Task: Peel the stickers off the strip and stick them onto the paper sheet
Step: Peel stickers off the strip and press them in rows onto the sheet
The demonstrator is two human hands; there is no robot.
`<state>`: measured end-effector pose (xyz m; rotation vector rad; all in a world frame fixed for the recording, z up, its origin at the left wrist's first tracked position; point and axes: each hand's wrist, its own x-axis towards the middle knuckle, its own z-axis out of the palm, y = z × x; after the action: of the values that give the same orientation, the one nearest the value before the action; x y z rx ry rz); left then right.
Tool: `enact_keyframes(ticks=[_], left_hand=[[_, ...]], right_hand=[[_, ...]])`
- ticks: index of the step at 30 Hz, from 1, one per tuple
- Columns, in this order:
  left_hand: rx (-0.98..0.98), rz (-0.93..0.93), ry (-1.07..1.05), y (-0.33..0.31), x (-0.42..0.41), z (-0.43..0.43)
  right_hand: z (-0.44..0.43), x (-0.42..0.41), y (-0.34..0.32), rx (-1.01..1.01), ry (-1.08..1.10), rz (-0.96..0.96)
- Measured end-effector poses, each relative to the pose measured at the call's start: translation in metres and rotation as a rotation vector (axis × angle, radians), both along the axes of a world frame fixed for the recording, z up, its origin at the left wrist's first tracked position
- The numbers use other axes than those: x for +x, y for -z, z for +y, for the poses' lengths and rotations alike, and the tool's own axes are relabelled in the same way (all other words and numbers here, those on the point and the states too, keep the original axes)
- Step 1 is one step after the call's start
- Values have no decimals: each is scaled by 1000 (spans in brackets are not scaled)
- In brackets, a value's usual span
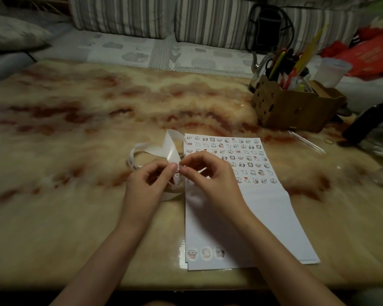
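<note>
Your left hand has its grip pinched shut on the strip, thumb and forefinger, just left of center frame. Your right hand meets it at the same spot, fingers curled, nipping the strip too. Can't tell if there's a sticker between those fingertips, way too blurry. The strip loops up behind your hands and they hide its lower part. The paper sheet lies flat on the tabletop under your right wrist. It has rows of stickers at its top, some covered by that hand, plus three at its lower left corner. A cardboard box of pens sits upper right.
</note>
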<state>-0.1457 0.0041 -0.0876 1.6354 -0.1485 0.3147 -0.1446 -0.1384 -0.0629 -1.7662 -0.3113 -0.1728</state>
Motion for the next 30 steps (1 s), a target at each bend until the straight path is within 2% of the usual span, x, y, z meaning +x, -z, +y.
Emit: enact_keyframes(ticks=[16, 22, 24, 27, 30], left_hand=[[10, 20, 8, 1, 0, 1], [-57, 87, 1, 1, 2, 2], [-23, 76, -18, 2, 3, 3], [67, 54, -34, 3, 1, 2], [123, 57, -51, 4, 0, 2]], right_hand=[[-2, -6, 9, -305, 79, -208], [-10, -9, 5, -218, 3, -140], [-12, -10, 3, -154, -7, -104], [-20, -7, -2, -20, -7, 71], [-31, -2, -7, 16, 47, 237]])
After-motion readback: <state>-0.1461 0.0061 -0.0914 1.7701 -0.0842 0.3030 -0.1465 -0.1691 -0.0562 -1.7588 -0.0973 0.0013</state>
